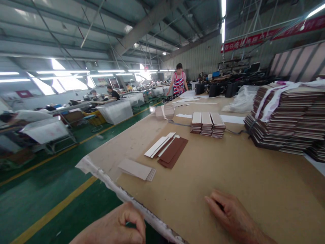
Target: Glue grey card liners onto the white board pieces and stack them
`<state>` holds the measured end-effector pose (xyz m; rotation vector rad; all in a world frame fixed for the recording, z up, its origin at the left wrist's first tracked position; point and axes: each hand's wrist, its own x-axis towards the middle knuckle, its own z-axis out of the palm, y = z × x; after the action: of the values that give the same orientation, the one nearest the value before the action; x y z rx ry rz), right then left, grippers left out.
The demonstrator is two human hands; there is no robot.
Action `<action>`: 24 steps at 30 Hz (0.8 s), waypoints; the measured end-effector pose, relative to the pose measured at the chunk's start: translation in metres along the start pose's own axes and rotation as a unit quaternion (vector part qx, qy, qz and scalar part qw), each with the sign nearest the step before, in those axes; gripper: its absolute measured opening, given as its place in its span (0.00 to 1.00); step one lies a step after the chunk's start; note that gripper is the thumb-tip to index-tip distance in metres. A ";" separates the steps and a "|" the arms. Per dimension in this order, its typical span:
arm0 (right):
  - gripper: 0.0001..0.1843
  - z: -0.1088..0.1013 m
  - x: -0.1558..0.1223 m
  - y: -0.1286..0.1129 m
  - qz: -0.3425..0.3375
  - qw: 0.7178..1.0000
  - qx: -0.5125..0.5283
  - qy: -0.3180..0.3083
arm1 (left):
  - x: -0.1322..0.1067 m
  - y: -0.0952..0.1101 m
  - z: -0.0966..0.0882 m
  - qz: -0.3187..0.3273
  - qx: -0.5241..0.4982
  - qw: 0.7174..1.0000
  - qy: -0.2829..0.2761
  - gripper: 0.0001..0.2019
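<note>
My left hand (115, 225) hangs past the table's near edge at the bottom of the view, with its fingers curled in. A small gap shows between thumb and forefinger, and nothing is visible in it. Low over the table (200, 173), to the right, is my right hand (230, 211), its fingers folded loosely under and no object seen in it. Ahead lie a fanned stack of pale strips (137, 169), brown rectangular panels (174, 152) and white strips (157, 146). Neither hand touches them.
Three small stacks of panels (207, 123) stand farther up the table. A tall pile of brown-edged panels (289, 118) fills the right side, near crumpled clear plastic (241, 98). A person (179, 81) stands at the far end. Translucent bins (116, 110) line the green floor.
</note>
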<state>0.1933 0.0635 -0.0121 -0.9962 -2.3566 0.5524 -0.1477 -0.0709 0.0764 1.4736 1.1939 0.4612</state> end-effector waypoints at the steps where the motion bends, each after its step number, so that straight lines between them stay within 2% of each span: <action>1: 0.23 0.001 0.000 0.001 0.001 1.000 -0.002 -0.001 | 0.003 0.001 -0.001 -0.005 0.013 1.000 0.001 0.15; 4: 0.23 0.003 0.000 0.003 0.003 1.000 -0.004 -0.004 | 0.016 0.011 -0.009 0.009 0.068 0.997 0.035 0.20; 6: 0.23 0.004 0.000 0.003 0.006 1.000 -0.003 -0.003 | 0.032 0.020 -0.022 0.034 0.139 0.985 0.100 0.25; 8: 0.23 0.005 0.000 0.003 0.011 1.000 -0.001 -0.003 | 0.056 0.028 -0.039 0.065 0.232 0.957 0.162 0.29; 10: 0.23 0.004 0.001 0.002 0.015 1.000 0.004 -0.007 | 0.087 0.034 -0.056 0.074 0.273 0.940 0.190 0.23; 13: 0.23 0.002 0.002 0.000 0.021 1.000 0.010 -0.018 | 0.136 0.038 -0.074 0.070 0.339 0.920 0.184 0.13; 17: 0.21 -0.002 0.003 -0.003 0.034 0.999 0.018 -0.020 | 0.186 0.033 -0.081 0.026 0.440 0.873 0.208 0.17; 20: 0.20 -0.003 0.002 -0.005 0.038 0.999 0.013 -0.018 | 0.206 0.026 -0.080 -0.030 0.491 0.843 0.220 0.21; 24: 0.19 -0.003 0.002 -0.006 0.033 0.999 0.005 -0.011 | 0.213 0.019 -0.083 -0.066 0.530 0.821 0.204 0.25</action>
<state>0.1906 0.0617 -0.0059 -1.0712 -2.3443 0.6017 -0.1196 0.1551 0.0488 2.2608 2.0691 -0.0533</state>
